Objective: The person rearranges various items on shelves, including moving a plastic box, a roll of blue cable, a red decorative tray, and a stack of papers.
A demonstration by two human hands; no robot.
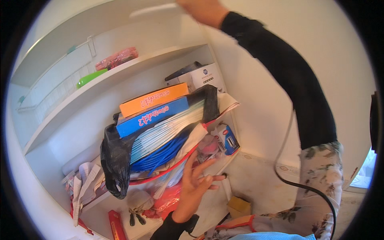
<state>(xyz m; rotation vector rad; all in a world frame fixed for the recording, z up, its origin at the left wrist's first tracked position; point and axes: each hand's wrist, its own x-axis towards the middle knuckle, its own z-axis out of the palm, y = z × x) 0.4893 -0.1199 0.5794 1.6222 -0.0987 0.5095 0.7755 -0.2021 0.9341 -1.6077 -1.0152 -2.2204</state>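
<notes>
My left hand (pixel 192 190) is raised in front of the middle shelf with its fingers spread and nothing in it. Behind it, a black plastic bag (pixel 115 162) lies open around a bundle of thin white sticks (pixel 171 123) and a bundle of blue cords or rods (pixel 163 156). Up at the top edge of the view is my right hand (pixel 207 10), partly cut off by the frame. A long, white, blurred object (pixel 154 10) extends from its fingers, which appear closed on it. A blue box (pixel 153 115) and an orange box (pixel 154 99) are stacked beside the sticks.
White shelves (pixel 120 69) hold a green object (pixel 91 78), a pink plastic-wrapped pack (pixel 118 57) and a white carton (pixel 204 76). A blue-and-white box (pixel 228 139) stands at right. Below are a red box (pixel 116 223) and a yellow box (pixel 239 207). A black cable (pixel 315 187) hangs near my right arm.
</notes>
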